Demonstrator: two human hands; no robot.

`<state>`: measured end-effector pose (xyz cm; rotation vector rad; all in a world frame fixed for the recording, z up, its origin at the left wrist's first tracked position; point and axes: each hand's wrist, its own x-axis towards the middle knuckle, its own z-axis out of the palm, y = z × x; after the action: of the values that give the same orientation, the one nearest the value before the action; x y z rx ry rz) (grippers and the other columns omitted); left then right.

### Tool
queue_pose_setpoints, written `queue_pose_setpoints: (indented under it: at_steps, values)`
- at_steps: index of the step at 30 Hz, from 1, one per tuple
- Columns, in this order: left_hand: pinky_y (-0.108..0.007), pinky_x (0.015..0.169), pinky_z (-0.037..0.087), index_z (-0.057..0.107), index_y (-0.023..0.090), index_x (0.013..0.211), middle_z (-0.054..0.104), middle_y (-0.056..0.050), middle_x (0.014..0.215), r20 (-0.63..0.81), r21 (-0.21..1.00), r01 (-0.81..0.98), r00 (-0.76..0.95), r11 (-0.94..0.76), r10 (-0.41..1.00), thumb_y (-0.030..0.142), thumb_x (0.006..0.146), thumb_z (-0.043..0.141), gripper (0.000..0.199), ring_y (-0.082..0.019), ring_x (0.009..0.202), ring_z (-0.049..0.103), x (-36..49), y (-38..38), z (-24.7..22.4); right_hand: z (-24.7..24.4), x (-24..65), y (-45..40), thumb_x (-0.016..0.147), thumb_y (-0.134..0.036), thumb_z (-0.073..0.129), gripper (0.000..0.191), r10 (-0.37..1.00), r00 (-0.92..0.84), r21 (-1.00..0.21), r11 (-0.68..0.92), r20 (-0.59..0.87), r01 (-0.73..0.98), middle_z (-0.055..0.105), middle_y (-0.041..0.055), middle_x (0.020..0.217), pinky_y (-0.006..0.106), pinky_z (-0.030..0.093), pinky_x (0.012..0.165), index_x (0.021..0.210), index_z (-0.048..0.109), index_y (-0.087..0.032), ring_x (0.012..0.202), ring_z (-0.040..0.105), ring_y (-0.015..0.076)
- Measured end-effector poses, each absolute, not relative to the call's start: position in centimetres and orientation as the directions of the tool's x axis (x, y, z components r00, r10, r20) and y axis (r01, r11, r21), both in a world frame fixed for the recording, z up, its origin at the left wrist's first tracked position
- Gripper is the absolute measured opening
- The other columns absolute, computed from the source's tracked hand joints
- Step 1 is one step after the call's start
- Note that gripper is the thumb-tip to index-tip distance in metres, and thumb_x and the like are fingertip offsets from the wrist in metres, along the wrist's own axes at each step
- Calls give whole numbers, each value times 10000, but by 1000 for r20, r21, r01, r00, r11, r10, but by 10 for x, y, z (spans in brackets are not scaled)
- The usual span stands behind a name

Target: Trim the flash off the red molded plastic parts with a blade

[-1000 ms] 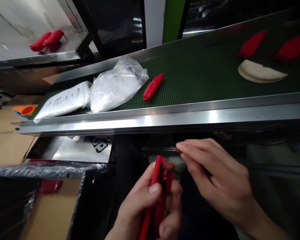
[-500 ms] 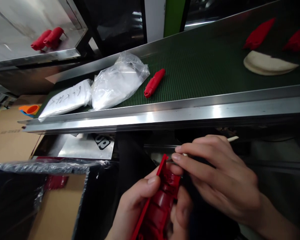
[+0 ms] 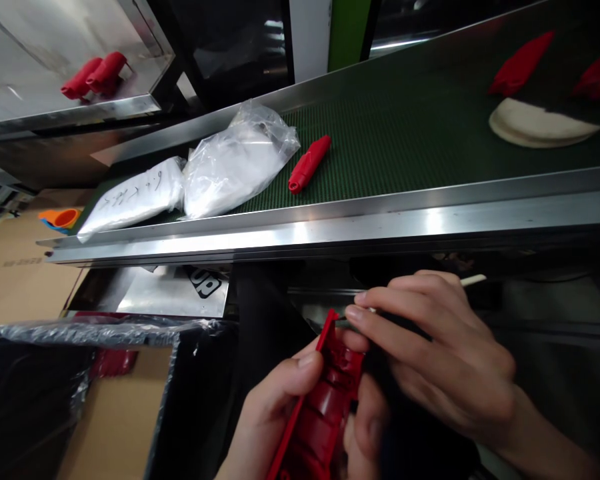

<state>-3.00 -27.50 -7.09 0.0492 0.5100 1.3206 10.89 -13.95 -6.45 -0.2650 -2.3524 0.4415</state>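
Note:
My left hand is closed around a hollow red plastic shell, with the thumb along its near rim and fingers under the far side. The shell is tilted, and its ribbed inside faces me. My right hand pinches a thin tool with a cream-coloured handle, which sticks out behind the knuckles. A slim dark tip of that tool reaches the upper end of the shell; whether it touches the edge is unclear. The right fingertips lie just beside that end.
Beyond my hands runs a green conveyor belt with a metal rail. On it lie a red part, plastic bags, a cream half-round piece and more red parts. A black-lined box stands lower left; red parts sit on a metal shelf.
Both hands and the red shell have shifted very slightly to the right. The cream handle has tilted a little and shows more of its end. Both grips are unchanged.

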Motion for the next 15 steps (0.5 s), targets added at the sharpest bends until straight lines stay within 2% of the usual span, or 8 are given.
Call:
queue_pose_setpoints:
  at_steps: [2, 5, 7, 10, 12, 15]
  values:
    - [-172, 461, 388, 656, 122, 1029, 578, -62, 632, -318, 304, -912, 175, 275, 932, 468, 945, 445, 413, -110, 483, 514, -28, -276, -75, -65, 110, -138, 823, 31, 580, 371, 333, -695, -396, 915, 637, 76, 657, 159, 1086, 491, 459, 769, 1165, 635, -103, 962, 596, 293]
    - [-163, 479, 425, 608, 152, 1178, 603, -69, 699, -223, 285, -922, 203, 262, 954, 396, 972, 407, 377, -115, 522, 553, -24, -278, -80, -67, 113, -133, 782, 61, 631, 532, 465, -610, -479, 864, 642, 155, 646, 118, 1140, 457, 493, 786, 1260, 610, -173, 997, 609, 271]
    - [-172, 526, 468, 609, 142, 1189, 612, -76, 705, -185, 267, -931, 205, 250, 961, 378, 968, 423, 373, -123, 563, 583, -23, -277, -78, -67, 114, -130, 764, 73, 648, 587, 499, -583, -503, 847, 641, 172, 643, 97, 1164, 442, 504, 786, 1280, 608, -205, 997, 615, 256]
    - [-161, 535, 496, 630, 145, 1168, 638, -90, 767, -278, 192, -946, 203, 262, 939, 375, 971, 439, 358, -122, 586, 621, -31, -270, -66, -64, 114, -132, 774, 72, 646, 506, 482, -599, -519, 845, 640, 125, 659, 96, 1127, 404, 515, 769, 1225, 640, -157, 961, 628, 227]
    - [-157, 476, 492, 630, 158, 1164, 650, -101, 850, -360, 164, -959, 161, 232, 919, 372, 989, 405, 357, -124, 571, 629, -41, -262, -55, -60, 113, -139, 806, 50, 633, 431, 531, -595, -570, 809, 604, 143, 665, 82, 1114, 370, 515, 794, 1189, 652, -146, 965, 628, 199]
    - [-176, 445, 501, 601, 123, 1177, 637, -114, 911, -400, 241, -970, -60, 41, 914, 320, 1005, 356, 359, -146, 616, 621, -57, -246, -46, -55, 111, -156, 839, -2, 636, 363, 578, -604, -633, 759, 548, 152, 656, 65, 1133, 340, 507, 829, 1169, 650, -153, 997, 624, 184]
